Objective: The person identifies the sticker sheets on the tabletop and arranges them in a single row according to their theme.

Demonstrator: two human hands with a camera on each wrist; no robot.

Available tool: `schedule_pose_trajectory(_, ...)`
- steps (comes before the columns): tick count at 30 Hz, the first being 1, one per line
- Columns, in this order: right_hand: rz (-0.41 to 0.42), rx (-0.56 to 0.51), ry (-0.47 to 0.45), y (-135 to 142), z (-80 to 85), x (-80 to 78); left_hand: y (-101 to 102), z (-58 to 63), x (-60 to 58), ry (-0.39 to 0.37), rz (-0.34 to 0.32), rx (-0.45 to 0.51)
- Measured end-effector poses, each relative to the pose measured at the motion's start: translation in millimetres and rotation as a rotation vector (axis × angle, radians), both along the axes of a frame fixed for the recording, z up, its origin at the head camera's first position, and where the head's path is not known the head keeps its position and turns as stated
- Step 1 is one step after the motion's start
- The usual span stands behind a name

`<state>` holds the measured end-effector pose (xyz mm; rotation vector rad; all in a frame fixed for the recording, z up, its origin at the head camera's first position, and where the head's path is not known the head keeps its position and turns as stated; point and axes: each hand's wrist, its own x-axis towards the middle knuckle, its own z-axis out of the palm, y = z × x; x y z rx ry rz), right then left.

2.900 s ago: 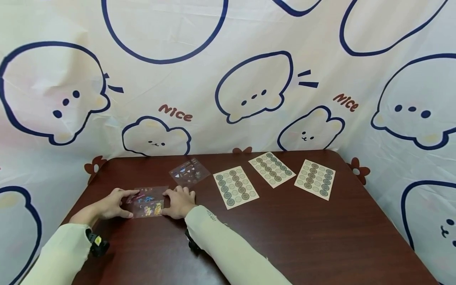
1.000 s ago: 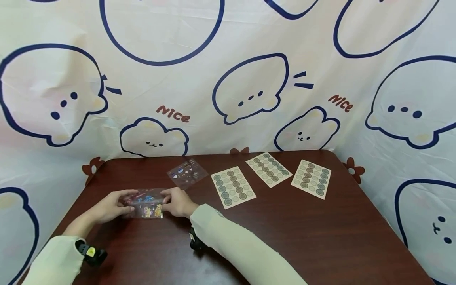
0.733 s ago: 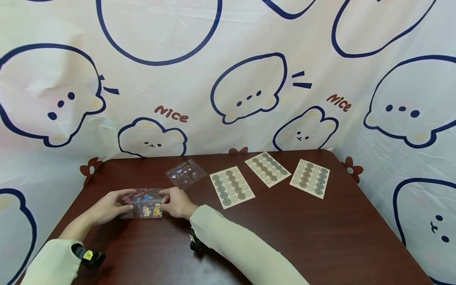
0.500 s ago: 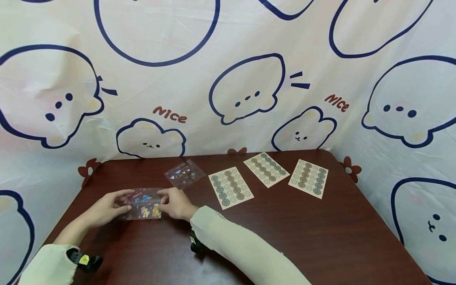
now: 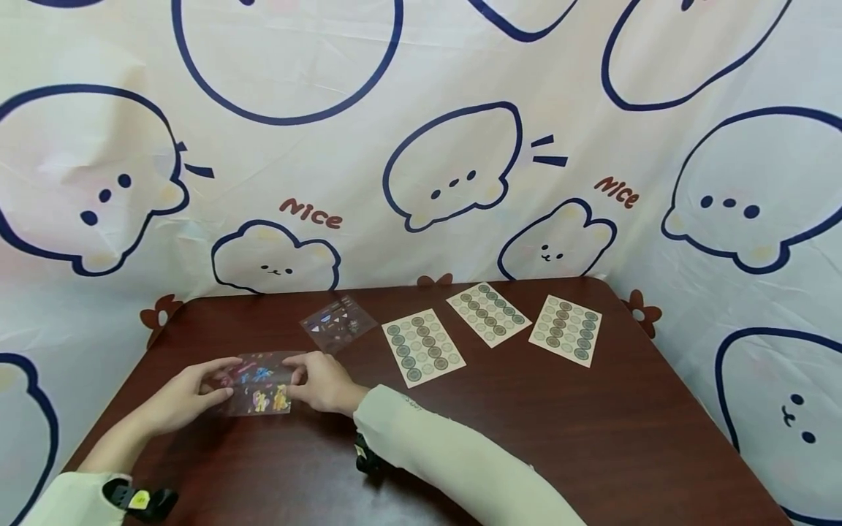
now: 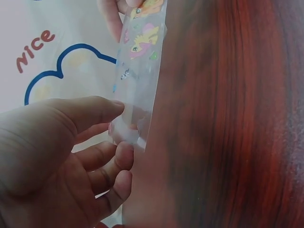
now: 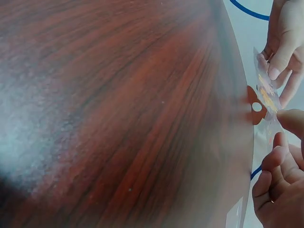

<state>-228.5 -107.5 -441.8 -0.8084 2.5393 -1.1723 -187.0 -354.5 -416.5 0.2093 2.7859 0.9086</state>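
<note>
Dark, wood-look table (image 5: 526,453), kinda shiny up close, with two pale sleeves (image 5: 447,453) reaching in over it. So the left hand (image 5: 174,402) and right hand (image 5: 325,383) have a clear sticker sheet (image 5: 258,385) strung between them, long axis running side to side, hand to hand. Neither hand's really nearer: left has one short end, right has the other. Left is pinching it, thumb on the front and fingertip behind; right looks like the same pinch at its end. Wrist views make it look tilted up, though honestly I can't tell if the bottom edge touches wood. Second clear sheet (image 5: 338,323) lies just past the right hand, then three cream sheets (image 5: 424,348) of printed circles farther right, and behind everything a cartoon curtain (image 5: 460,58).
</note>
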Motion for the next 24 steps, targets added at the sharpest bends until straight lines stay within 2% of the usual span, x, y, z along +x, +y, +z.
schedule_pose_trajectory(8,0.017,0.039,0.040,5.2,-0.2,8.6,-1.2,-0.1,5.4,-0.013,-0.037,0.025)
schedule_pose_trajectory(24,0.036,0.075,0.125,8.6,-10.4,19.9,1.4,-9.1,20.3,-0.013,-0.034,0.053)
